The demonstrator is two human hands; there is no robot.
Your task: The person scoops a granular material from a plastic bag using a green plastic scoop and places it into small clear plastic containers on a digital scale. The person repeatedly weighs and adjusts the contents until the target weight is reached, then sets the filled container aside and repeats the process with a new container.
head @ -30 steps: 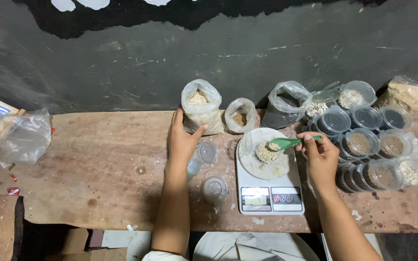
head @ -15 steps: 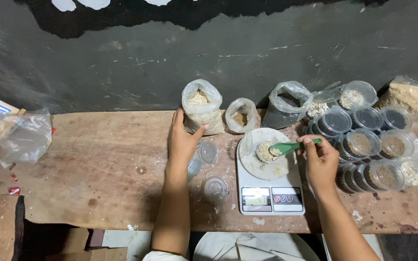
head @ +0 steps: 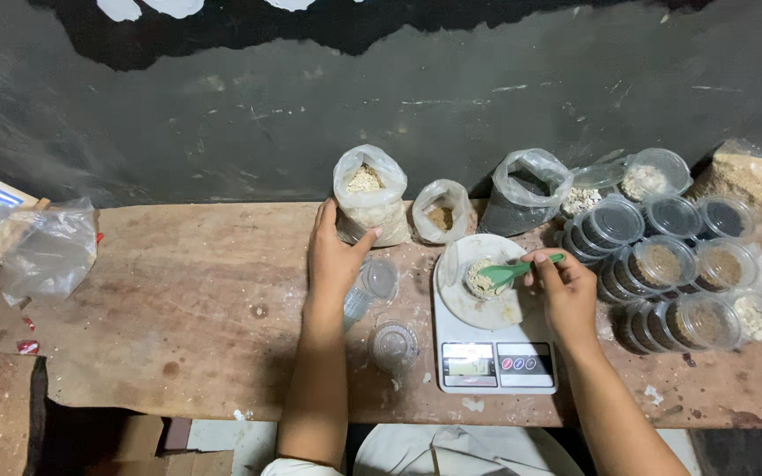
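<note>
Against a dark grey scuffed wall, a worn brown wooden bench (head: 178, 308) is bearing a white digital scale (head: 494, 353), where the right hand (head: 566, 295) is pinching a green plastic spoon (head: 515, 270) over its grain-filled cup (head: 483, 277) while the left hand (head: 335, 256) is resting open beside a clear plastic bag of pale grain (head: 369, 196).

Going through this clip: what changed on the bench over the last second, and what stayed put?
The right hand keeps its hold on the green spoon, whose bowl has moved from the cup's far edge down into the cup on the scale. The left hand stays against the open bag of grain. Bags, lidded cups and the bench are unchanged.
</note>
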